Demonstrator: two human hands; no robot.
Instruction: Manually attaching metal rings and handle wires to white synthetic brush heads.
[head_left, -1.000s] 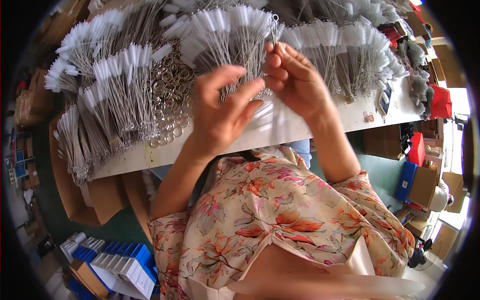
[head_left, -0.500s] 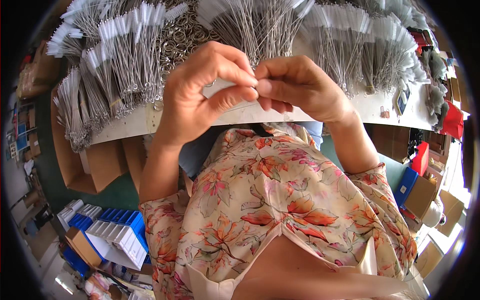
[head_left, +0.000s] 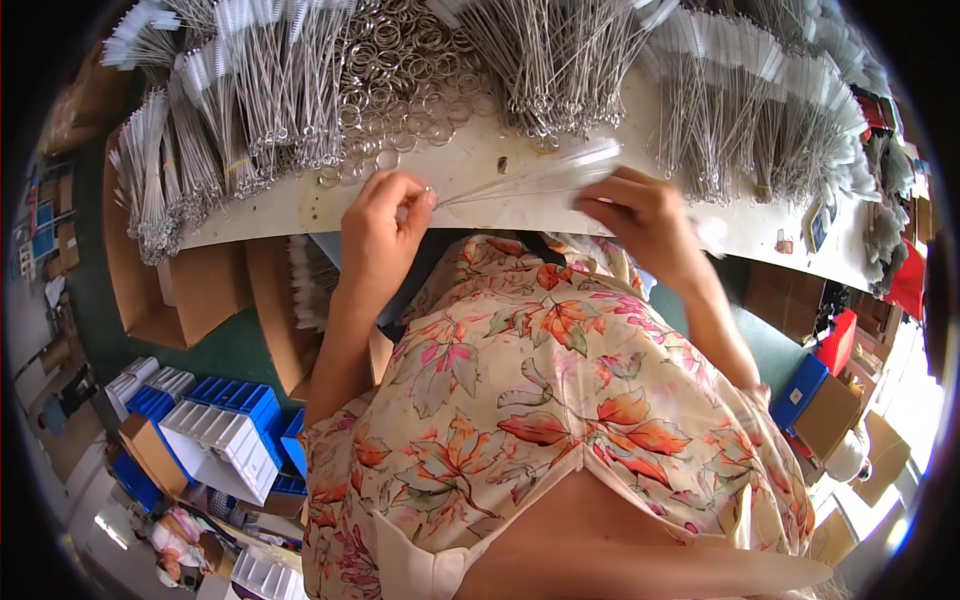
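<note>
At the table's near edge my left hand (head_left: 385, 225) is closed, its thumb and fingertips pinching the looped ends of thin wire brushes (head_left: 545, 165). Their wires fan out to the right, ending in white bristles, some blurred. My right hand (head_left: 645, 212) is to the right, close to the bristle ends. Its fingers look bent but are smeared by motion, so whether they grip a brush is unclear. Beyond my hands lies a pile of metal split rings (head_left: 400, 75), with several loose rings at its near side.
Upright bundles of wire brushes stand on the white table (head_left: 480, 160): left bundles (head_left: 275, 95), a middle bundle (head_left: 555, 70) and right bundles (head_left: 735, 110). Open cardboard boxes (head_left: 185, 290) sit below on the left. Blue and white bins (head_left: 220, 440) are on the floor behind.
My hands have moved apart and nearer to me from a fingertip-to-fingertip pinch. Brushes now stretch rightward from my left hand, and my right hand is by their bristles. The view has shifted slightly.
</note>
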